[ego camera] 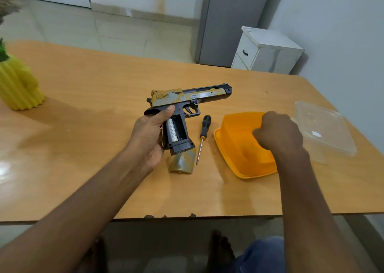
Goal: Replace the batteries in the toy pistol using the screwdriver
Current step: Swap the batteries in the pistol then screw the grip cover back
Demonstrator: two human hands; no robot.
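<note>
toy pistol held open-gripped, one battery showing

bare feet [220,250] and a knee in blue cloth [261,256] show below the table's near edge. on the wooden table [83,85], the left hand [148,137] grasps the toy pistol [187,98] by the back of its grip, thumb up on the frame, barrel pointing toward the right edge. its grip compartment lies open with one battery [172,130] seated in it. just under the pistol's butt, the removed grip cover [182,162] rests on the table. beside it lies the screwdriver [203,136], handle toward the far edge, nothing touching it. the right hand [278,133] is curled into a fist over the orange container [239,148]; i cannot tell whether it holds anything. a clear lid [324,127] sits near the right edge, a yellow ribbed vase [18,85] at the left edge.
</note>
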